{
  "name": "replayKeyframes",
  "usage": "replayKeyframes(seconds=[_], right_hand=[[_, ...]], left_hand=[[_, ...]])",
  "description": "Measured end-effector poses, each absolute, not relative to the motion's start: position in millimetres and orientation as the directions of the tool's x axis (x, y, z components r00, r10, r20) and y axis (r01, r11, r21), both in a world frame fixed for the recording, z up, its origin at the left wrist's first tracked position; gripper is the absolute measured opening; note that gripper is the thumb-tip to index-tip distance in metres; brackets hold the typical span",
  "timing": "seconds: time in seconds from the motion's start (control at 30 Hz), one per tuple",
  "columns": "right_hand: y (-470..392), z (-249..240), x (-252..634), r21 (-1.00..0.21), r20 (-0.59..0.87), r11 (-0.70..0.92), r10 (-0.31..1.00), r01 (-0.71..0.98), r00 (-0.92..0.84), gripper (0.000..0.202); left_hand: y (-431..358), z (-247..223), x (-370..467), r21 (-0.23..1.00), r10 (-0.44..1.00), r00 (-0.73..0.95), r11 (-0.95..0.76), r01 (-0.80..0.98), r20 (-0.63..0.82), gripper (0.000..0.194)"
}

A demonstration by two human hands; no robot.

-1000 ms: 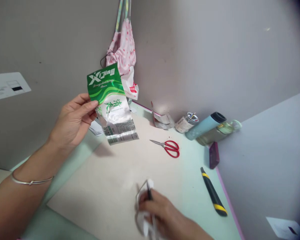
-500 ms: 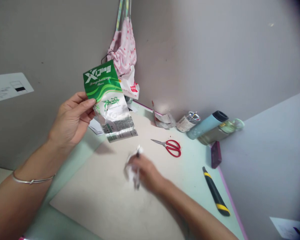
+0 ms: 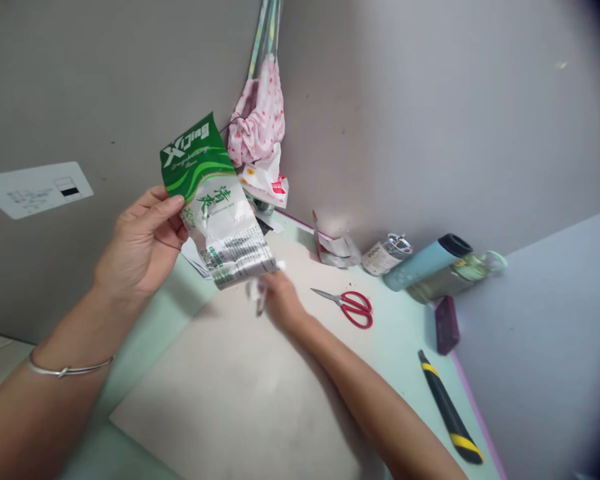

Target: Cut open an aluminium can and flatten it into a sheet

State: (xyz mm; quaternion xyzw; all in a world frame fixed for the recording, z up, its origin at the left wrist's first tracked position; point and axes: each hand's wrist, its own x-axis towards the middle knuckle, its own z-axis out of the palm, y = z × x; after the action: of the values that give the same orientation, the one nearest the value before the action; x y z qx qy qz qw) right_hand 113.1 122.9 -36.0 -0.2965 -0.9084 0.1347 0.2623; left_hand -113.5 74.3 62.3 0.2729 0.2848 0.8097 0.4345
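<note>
A green and silver sheet of beer-can metal is raised above the table at the left, its printing facing me. My left hand pinches it by the left edge, thumb in front and fingers behind. Below its lower right corner, my right hand is closed on blurred silvery-white scraps; their exact shape is smeared by motion. Whether the right hand touches the sheet I cannot tell. Red-handled scissors lie to the right of that hand.
A pale board covers much of the light-green tabletop. Along the right side are a black-and-yellow cutter, a dark red box, a blue bottle, a green bottle and a jar. A pink cloth bag hangs behind.
My right hand has moved up and away from me, from over the middle of the board to the sheet's lower edge. My left hand still holds the sheet, and the view has shifted slightly.
</note>
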Motion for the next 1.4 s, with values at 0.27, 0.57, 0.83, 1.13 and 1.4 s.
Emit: replayKeyframes(seconds=[0.27,0.57,0.83,1.13,1.4], right_hand=[[70,-27,74,-0.389,0.417,0.871,0.458,0.302,-0.785,0.014],[147,-19,120,-0.457,0.33,0.658,0.75,0.598,-0.573,0.023],[115,37,230,-0.452,0.34,0.538,0.841,0.711,-0.42,0.032],[67,15,295,-0.591,0.345,0.269,0.936,0.76,-0.062,0.017],[88,37,278,-0.725,0.3,0.341,0.938,0.598,-0.171,0.043]], left_hand=[[72,66,-121,0.703,0.851,-0.488,-0.468,-0.535,0.195,0.021],[69,58,-102,0.781,0.938,-0.308,-0.308,-0.544,0.156,0.012],[61,31,-56,0.899,0.997,0.073,0.018,-0.437,0.015,0.021],[50,-13,-7,0.967,0.925,0.377,0.131,-0.219,-0.04,0.044],[50,-27,-2,0.993,0.946,0.316,0.096,-0.072,-0.068,0.054]])
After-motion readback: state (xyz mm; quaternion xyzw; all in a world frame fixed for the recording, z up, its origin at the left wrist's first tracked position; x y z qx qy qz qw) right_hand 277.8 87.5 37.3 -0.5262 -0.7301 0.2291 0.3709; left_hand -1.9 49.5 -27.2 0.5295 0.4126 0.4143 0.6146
